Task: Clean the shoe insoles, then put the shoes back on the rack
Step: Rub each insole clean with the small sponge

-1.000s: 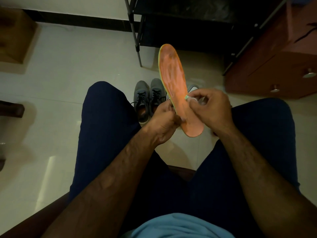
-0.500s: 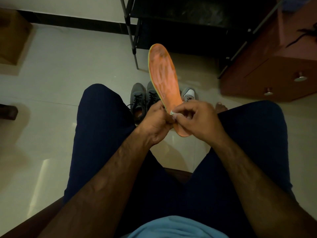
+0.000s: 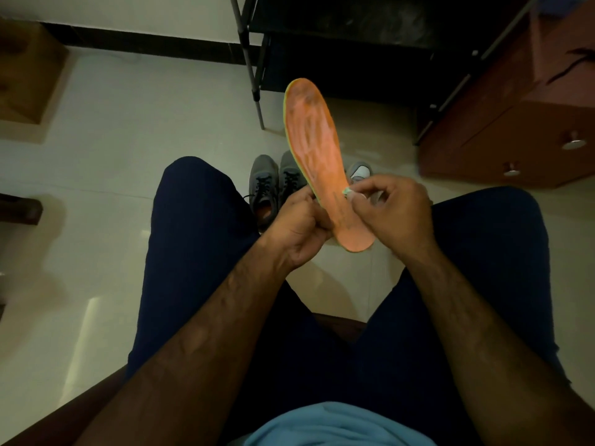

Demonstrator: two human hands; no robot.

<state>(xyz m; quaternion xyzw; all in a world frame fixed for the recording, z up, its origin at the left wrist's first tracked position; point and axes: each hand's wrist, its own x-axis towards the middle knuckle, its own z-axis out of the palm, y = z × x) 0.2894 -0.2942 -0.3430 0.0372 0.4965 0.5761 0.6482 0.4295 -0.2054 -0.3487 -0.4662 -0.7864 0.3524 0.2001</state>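
Pale tiled floor [image 3: 106, 162] under dim light, w/ the black shoe rack [image 3: 354, 53] straight ahead & a reddish drawer unit [image 3: 515, 140] to its right. We sit w/ knees apart. The orange insole [image 3: 317, 146] is up in the air between them, toe end pointing toward the rack, top face turned to us, prob so the grimy streaks on the forefoot are easy to see.

Our left hand [image 3: 299, 230] grips the insole's heel end from the left, fingers curled round its edge. It's the anchor, we reckon, b/c thin foam would flop otherwise. Our right hand [image 3: 397, 217] is on the other side w/ the wrist bent inward. Its fingertips are bunched & pinch a small pale wad [image 3: 349, 192] (cloth or tissue, can't tell) against the insole's right edge just above the heel. Both forearms run up from our lap & meet in a V at the insole.

Two grey shoes [image 3: 277, 183] stand side by side on the floor just beyond the hands, heels toward us, one showing orange inside its opening. A white-toed shoe [image 3: 360, 171] peeks out right of the insole. None are on the rack yet. We judge this mid-clean: the forefoot looks dirty, so the wad prob has to work upward next.
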